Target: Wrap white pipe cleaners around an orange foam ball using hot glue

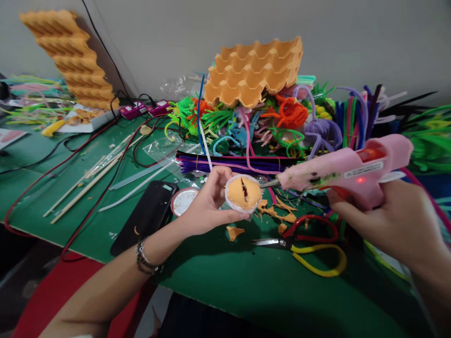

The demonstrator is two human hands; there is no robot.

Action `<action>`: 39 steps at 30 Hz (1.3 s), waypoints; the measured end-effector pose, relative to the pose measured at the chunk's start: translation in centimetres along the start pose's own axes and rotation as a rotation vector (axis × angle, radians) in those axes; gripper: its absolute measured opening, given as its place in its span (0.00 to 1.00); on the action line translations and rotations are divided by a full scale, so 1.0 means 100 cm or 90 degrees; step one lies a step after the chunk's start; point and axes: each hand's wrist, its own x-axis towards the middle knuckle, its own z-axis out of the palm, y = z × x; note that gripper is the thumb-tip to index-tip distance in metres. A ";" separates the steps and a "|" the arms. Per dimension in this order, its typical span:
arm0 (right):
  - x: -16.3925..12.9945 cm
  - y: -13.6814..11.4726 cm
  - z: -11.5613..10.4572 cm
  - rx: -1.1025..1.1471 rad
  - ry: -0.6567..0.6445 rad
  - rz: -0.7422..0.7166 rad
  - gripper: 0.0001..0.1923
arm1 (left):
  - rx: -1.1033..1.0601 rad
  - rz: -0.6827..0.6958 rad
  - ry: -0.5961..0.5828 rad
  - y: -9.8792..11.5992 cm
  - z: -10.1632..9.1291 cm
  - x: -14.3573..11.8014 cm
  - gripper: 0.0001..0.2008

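Leaning at the upper left of the frame, a stack of orange egg trays [66, 56] stands against the wall above a green table [229, 281] strewn with red cables [52, 171] and wooden sticks [84, 183]. A black phone [148, 216] lies left of centre, a small round clock face [182, 201] just beside it. At centre, the left hand [207, 202] has its grip clamped on a small cup [244, 193] lined with an orange egg-tray piece split by a dark crack, held just above the table. The cup looks light and thin-walled, easily crushed; it is probably best held by its rim and sides, as here. The metal nozzle of a pink glue gun [345, 171] touches the cup's right edge; the right hand [394, 220] is closed around the gun's handle, one finger at the trigger. Below lie orange scraps [278, 213] and red-and-yellow scissors [310, 246]. Behind, another egg tray [253, 70] tops a heap of coloured pipe cleaners [289, 122].
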 end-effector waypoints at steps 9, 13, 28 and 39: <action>0.003 -0.002 0.000 0.024 -0.037 0.053 0.14 | 0.019 -0.020 0.031 0.003 0.000 0.001 0.23; 0.003 -0.004 -0.002 0.031 -0.040 0.042 0.14 | 0.045 -0.023 0.047 0.004 -0.001 0.001 0.24; 0.001 -0.005 -0.002 0.036 -0.025 0.019 0.15 | 0.038 -0.044 0.034 0.002 -0.003 0.002 0.24; -0.002 -0.001 -0.001 0.026 0.007 0.051 0.22 | 0.055 -0.063 0.112 0.000 -0.003 0.003 0.24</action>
